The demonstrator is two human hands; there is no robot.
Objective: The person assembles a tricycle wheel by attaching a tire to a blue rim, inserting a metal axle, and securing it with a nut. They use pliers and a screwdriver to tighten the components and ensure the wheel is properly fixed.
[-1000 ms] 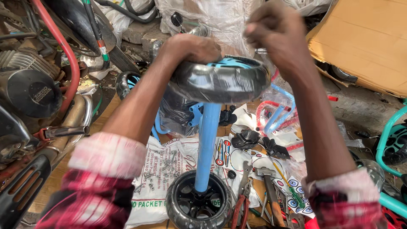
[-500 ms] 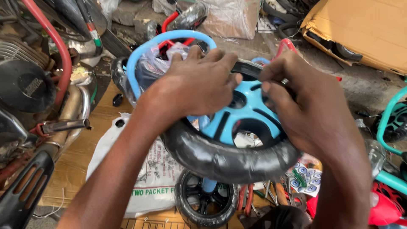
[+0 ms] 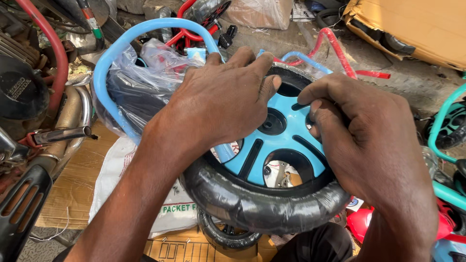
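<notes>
A small wheel [image 3: 264, 204] with a black tyre and a light-blue spoked hub [image 3: 286, 140] fills the middle of the head view, tilted toward me. My left hand [image 3: 218, 104] lies over its upper left side, fingers spread across the hub and rim. My right hand [image 3: 364, 140] grips the right side of the tyre, fingertips curled into the hub openings. Behind the wheel a light-blue tube frame [image 3: 121, 53] loops around a part wrapped in clear plastic [image 3: 145, 77]. A second black wheel [image 3: 225, 235] sits below, mostly hidden.
A motorcycle engine with chrome exhaust pipe [image 3: 63, 123] and red frame tube [image 3: 51, 53] stands at the left. A white printed sack [image 3: 119, 189] lies on cardboard underneath. Red tubes [image 3: 335, 41], a cardboard box [image 3: 412, 24] and a teal frame [image 3: 441, 126] are at the back and right.
The wheel has gone from flat and edge-on, held high, to tilted toward me and close up. Both hands have shifted from its rim onto the hub face.
</notes>
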